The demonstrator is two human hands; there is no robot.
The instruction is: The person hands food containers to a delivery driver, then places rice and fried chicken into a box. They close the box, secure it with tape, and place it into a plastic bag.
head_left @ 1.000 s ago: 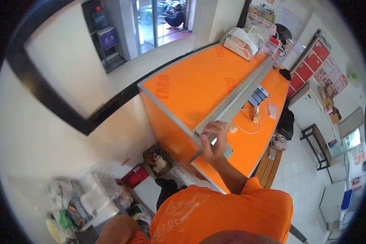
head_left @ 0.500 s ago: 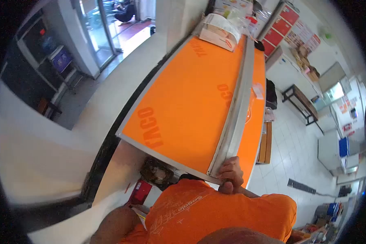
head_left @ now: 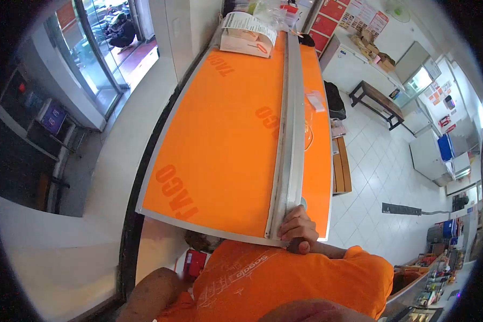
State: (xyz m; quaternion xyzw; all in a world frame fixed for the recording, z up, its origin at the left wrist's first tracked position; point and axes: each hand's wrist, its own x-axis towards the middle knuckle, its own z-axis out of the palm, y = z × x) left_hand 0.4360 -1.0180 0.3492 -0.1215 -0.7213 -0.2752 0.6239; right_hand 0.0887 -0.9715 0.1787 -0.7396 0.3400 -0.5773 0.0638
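My right hand (head_left: 299,229) is at the near end of a long grey metal bar (head_left: 288,134), its fingers curled over the bar's end. The bar runs away from me along an orange, metal-edged board (head_left: 214,139) with faded darker lettering, dividing a wide left part from a narrower right strip. Only my bare left arm (head_left: 158,292) shows at the lower left; the left hand itself is not seen. A red box (head_left: 194,263) lies below the board's near edge, close to my orange shirt.
On the far end of the board is a white carton (head_left: 247,42) with plastic bags behind it. A small clear packet (head_left: 315,101) lies on the right strip. Beyond stand a wooden bench (head_left: 378,102) and red lockers (head_left: 323,25). A wall ledge borders the left side.
The view has turned, so the board appears further left and more upright. My right hand stays at the bar's near end. More of the right strip's near end shows.
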